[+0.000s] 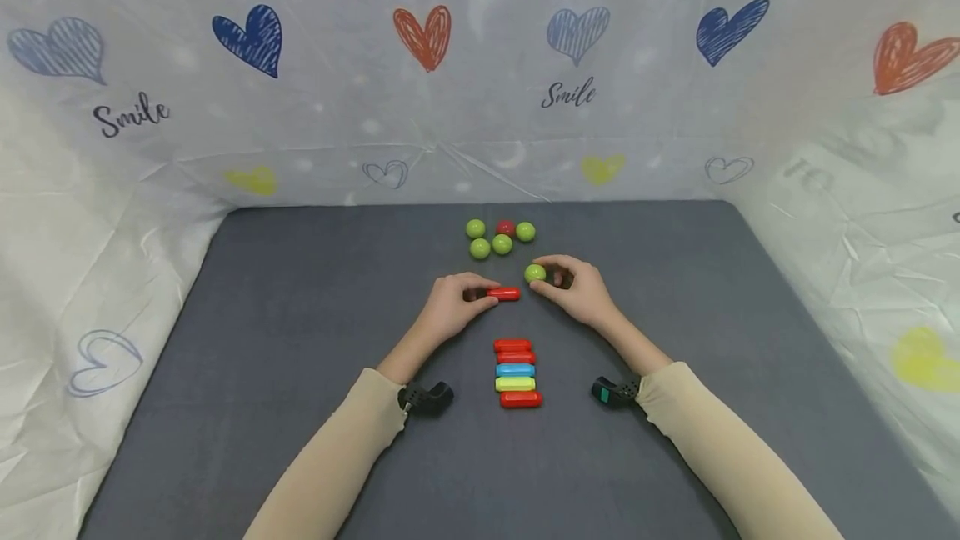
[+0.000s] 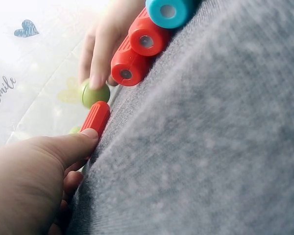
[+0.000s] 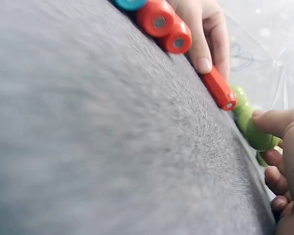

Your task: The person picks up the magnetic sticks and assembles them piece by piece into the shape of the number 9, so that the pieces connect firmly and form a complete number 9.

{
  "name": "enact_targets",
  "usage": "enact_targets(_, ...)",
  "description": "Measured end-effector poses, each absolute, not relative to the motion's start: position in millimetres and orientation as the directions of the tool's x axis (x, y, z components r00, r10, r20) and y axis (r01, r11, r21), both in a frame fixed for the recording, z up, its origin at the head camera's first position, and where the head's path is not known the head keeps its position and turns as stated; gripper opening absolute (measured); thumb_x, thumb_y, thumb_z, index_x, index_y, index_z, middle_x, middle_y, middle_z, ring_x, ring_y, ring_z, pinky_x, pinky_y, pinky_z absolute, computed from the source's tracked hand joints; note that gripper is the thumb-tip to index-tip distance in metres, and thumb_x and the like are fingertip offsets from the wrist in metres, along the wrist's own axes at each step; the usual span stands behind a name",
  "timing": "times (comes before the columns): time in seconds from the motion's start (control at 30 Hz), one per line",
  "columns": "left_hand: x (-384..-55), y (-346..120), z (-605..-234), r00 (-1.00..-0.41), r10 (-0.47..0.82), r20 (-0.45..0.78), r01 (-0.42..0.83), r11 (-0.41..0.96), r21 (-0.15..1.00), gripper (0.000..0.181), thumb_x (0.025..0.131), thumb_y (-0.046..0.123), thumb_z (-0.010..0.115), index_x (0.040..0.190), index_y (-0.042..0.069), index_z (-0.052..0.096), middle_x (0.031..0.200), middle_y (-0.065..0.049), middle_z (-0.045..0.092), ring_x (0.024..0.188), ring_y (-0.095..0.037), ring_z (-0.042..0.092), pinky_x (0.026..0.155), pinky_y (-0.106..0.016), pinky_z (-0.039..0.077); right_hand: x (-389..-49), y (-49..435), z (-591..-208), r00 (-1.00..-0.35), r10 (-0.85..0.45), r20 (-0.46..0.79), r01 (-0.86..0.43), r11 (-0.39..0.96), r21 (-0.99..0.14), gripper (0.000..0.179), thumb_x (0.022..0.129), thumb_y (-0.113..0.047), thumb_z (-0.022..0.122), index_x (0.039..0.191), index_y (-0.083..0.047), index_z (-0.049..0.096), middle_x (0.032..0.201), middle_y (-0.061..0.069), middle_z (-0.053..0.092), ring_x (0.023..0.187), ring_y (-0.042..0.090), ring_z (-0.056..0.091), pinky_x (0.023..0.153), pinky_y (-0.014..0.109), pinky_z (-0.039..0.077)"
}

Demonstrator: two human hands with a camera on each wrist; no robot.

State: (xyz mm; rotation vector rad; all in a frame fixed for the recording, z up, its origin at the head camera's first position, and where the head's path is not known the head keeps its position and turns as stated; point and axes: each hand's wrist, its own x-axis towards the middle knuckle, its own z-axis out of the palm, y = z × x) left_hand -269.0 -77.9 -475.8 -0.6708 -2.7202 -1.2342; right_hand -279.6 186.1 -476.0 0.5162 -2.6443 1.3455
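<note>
My left hand (image 1: 447, 304) pinches a red magnetic rod (image 1: 508, 293) near its left end, between thumb and fingers. The rod lies level, close over the grey cloth, its free end pointing right. In the right wrist view, a silver disc shows on that red rod's (image 3: 218, 88) tip. My right hand (image 1: 583, 292) pinches a green ball (image 1: 535, 272) between thumb and fingertips, slightly above and right of the rod's free end. From the left wrist, the green ball (image 2: 94, 94) overlaps the rod's far end. In the head view a small gap separates rod and ball.
Behind the hands sit several green balls (image 1: 480, 249) and one red ball (image 1: 505, 228). Nearer me, a column of rods lies side by side: red rods (image 1: 521, 399), a blue rod (image 1: 515, 370) and a yellow rod (image 1: 515, 384). Heart-printed white fabric (image 1: 480, 107) surrounds the grey table (image 1: 300, 440).
</note>
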Motion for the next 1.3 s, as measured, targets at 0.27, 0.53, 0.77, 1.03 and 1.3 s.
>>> enact_targets(0.27, -268.5, -79.7, -474.9, -0.906, 0.356, 0.231, 0.407, 0.577, 0.708, 0.025, 0.095, 0.020, 0.083, 0.120, 0.015, 0.083, 0.098, -0.001, 0.076, 0.071, -0.013, 0.054, 0.064, -0.027, 0.042, -261.4, 193.1, -475.4, -0.912, -0.329, 0.244, -0.391, 0.522, -0.758, 0.034, 0.093, -0.022, 0.085, 0.125, -0.013, 0.077, 0.081, 0.001, 0.059, 0.072, 0.017, 0.051, 0.065, 0.028, 0.038)
enact_targets(0.53, -269.4, -78.9, -476.7, -0.905, 0.360, 0.228, 0.408, 0.581, 0.704, 0.025, 0.096, 0.021, 0.082, 0.120, 0.016, 0.083, 0.103, 0.000, 0.076, 0.073, -0.013, 0.055, 0.065, -0.027, 0.043, -261.1, 194.1, -476.7, -0.905, -0.343, 0.253, -0.406, 0.510, -0.758, 0.033, 0.093, -0.021, 0.086, 0.124, -0.013, 0.077, 0.080, 0.000, 0.059, 0.073, 0.016, 0.052, 0.067, 0.028, 0.039)
enact_targets(0.77, -268.6, -78.5, -476.0, -0.901, 0.365, 0.234, 0.414, 0.559, 0.719, 0.026, 0.096, 0.022, 0.082, 0.121, 0.016, 0.083, 0.104, 0.001, 0.077, 0.075, -0.013, 0.056, 0.067, -0.027, 0.045, -261.5, 194.6, -478.1, -0.903, -0.344, 0.257, -0.410, 0.514, -0.754, 0.034, 0.092, -0.021, 0.086, 0.125, -0.014, 0.078, 0.079, 0.000, 0.059, 0.072, 0.015, 0.052, 0.066, 0.028, 0.039)
enact_targets(1.03, -267.5, -78.0, -473.2, -0.895, 0.379, 0.235, 0.420, 0.539, 0.730, 0.027, 0.095, 0.022, 0.083, 0.121, 0.015, 0.083, 0.111, -0.001, 0.079, 0.076, -0.013, 0.059, 0.070, -0.027, 0.048, -261.4, 193.3, -476.5, -0.910, -0.342, 0.236, -0.395, 0.535, -0.747, 0.034, 0.091, -0.023, 0.088, 0.123, -0.017, 0.078, 0.078, -0.001, 0.058, 0.072, 0.018, 0.053, 0.065, 0.028, 0.038)
enact_targets(1.3, -267.0, -77.3, -472.5, -0.899, 0.373, 0.231, 0.411, 0.530, 0.742, 0.028, 0.094, 0.021, 0.084, 0.121, 0.014, 0.083, 0.111, -0.002, 0.079, 0.077, -0.013, 0.059, 0.071, -0.028, 0.049, -261.8, 193.2, -478.0, -0.912, -0.337, 0.233, -0.389, 0.534, -0.751, 0.034, 0.091, -0.022, 0.088, 0.123, -0.018, 0.078, 0.078, -0.001, 0.058, 0.072, 0.017, 0.052, 0.065, 0.028, 0.038)
